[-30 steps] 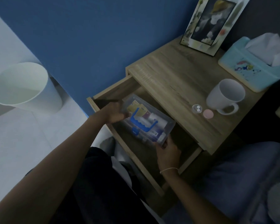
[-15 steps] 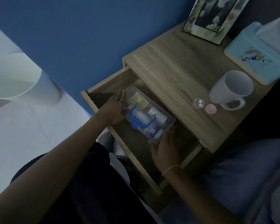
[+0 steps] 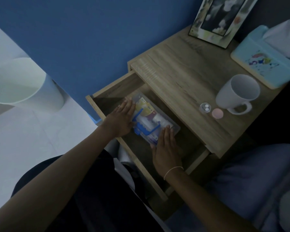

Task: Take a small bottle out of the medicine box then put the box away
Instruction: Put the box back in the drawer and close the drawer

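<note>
The clear plastic medicine box (image 3: 157, 120) with a blue handle lies flat inside the open wooden drawer (image 3: 110, 91) of the bedside table. Its far end reaches under the table top. My left hand (image 3: 122, 118) rests flat against the box's left end, fingers straight. At the near right end, my right hand (image 3: 166, 148) lies flat on the box, fingers extended. Neither hand is closed around it. A small clear bottle (image 3: 205, 107) with white pills stands on the table top, its pink cap (image 3: 217, 113) beside it.
A white mug (image 3: 238, 92), a light-blue tissue box (image 3: 264, 61) and a picture frame (image 3: 219, 19) stand on the table top (image 3: 182, 72). A white bin (image 3: 22, 84) sits on the floor at left by the blue wall. Bedding lies at lower right.
The box went from held and tilted above the drawer to lying flat in it. Both hands opened from gripping its ends to lying flat against it.
</note>
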